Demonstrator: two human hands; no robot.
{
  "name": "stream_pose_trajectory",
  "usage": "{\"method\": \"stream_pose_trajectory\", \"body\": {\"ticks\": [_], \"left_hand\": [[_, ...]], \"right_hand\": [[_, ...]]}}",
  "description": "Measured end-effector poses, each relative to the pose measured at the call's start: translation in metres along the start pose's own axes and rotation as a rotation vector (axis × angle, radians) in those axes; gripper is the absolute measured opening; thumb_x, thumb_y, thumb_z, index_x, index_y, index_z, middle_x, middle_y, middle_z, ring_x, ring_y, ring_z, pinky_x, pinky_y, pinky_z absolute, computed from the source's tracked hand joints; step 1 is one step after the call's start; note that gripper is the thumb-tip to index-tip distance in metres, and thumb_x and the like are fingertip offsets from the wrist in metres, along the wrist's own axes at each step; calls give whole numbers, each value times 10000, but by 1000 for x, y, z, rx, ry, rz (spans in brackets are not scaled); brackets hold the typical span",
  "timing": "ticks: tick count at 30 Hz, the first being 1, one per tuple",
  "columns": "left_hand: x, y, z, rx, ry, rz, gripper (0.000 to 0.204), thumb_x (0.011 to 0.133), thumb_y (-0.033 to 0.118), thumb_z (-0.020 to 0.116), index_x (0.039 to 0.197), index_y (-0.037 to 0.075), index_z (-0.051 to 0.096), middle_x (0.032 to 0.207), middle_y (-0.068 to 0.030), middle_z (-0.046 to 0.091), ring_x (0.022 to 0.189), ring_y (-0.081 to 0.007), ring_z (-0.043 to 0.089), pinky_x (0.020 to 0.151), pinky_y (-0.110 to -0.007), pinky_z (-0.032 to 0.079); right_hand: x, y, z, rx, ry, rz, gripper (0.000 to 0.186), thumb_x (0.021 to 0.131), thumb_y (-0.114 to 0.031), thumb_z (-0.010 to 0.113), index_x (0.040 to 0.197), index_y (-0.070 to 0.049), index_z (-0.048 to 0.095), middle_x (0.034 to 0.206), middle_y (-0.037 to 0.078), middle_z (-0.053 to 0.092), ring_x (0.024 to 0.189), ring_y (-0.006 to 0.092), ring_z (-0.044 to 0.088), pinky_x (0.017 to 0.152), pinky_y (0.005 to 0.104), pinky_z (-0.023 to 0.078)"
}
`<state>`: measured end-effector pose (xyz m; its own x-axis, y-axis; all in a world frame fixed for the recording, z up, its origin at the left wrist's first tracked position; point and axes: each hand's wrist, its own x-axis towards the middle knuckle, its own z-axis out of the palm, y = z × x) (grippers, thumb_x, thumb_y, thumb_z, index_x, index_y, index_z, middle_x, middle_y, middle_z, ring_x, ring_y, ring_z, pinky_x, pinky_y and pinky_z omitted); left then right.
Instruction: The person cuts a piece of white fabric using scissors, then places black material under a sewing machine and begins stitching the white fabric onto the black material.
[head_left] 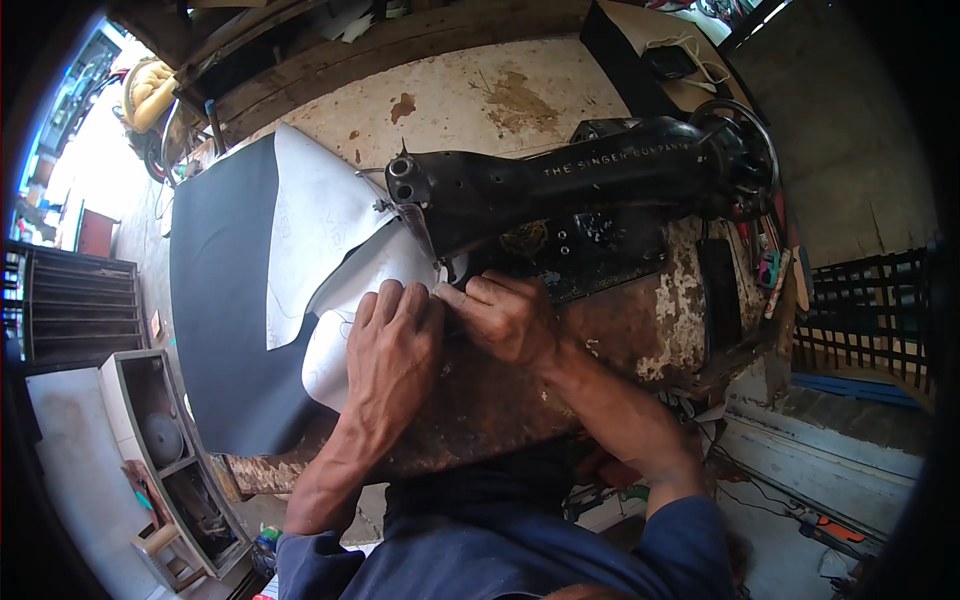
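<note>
A black sewing machine (560,172) stretches across the bench, its needle end just beyond my hands. White-backed sheet material (370,268) curves under the presser foot (441,268). My left hand (392,345) is closed on this material left of the foot, fingers bent and thumb hidden. Right at the foot, my right hand (505,318) is closed, its fingertips pinching the near edge of the material close to my left fingers. What lies inside its curled fingers is hidden. A pointed white piece (315,235) with pen marks lies beyond, over a large black sheet (225,300).
The worn wooden bench (520,400) has peeling paint. The machine's handwheel (745,150) stands at the right end. A dark strip (625,65) and a pale cord (690,55) lie at the back right. A shelf unit (160,440) is at lower left.
</note>
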<state>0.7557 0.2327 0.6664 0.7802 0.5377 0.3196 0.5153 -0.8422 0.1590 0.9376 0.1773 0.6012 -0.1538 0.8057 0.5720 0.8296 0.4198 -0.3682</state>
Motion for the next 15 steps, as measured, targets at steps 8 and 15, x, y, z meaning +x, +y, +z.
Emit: {"method": "stream_pose_trajectory", "body": {"ticks": [8, 15], "left_hand": [[-1, 0, 3, -7, -7, -17, 90, 757, 94, 651, 824, 34, 650, 906, -99, 557, 900, -272, 558, 775, -404, 455], [-2, 6, 9, -30, -13, -43, 127, 756, 79, 637, 857, 11, 674, 928, -109, 572, 910, -280, 561, 779, -412, 459]], "right_hand": [[4, -2, -1, 6, -1, -1, 278, 836, -84, 696, 1106, -40, 747, 866, 60, 671, 738, 217, 689, 605, 340, 581], [1, 1, -5, 2, -2, 31, 301, 827, -88, 705, 1123, -46, 745, 845, 64, 669, 728, 219, 687, 609, 343, 582]]}}
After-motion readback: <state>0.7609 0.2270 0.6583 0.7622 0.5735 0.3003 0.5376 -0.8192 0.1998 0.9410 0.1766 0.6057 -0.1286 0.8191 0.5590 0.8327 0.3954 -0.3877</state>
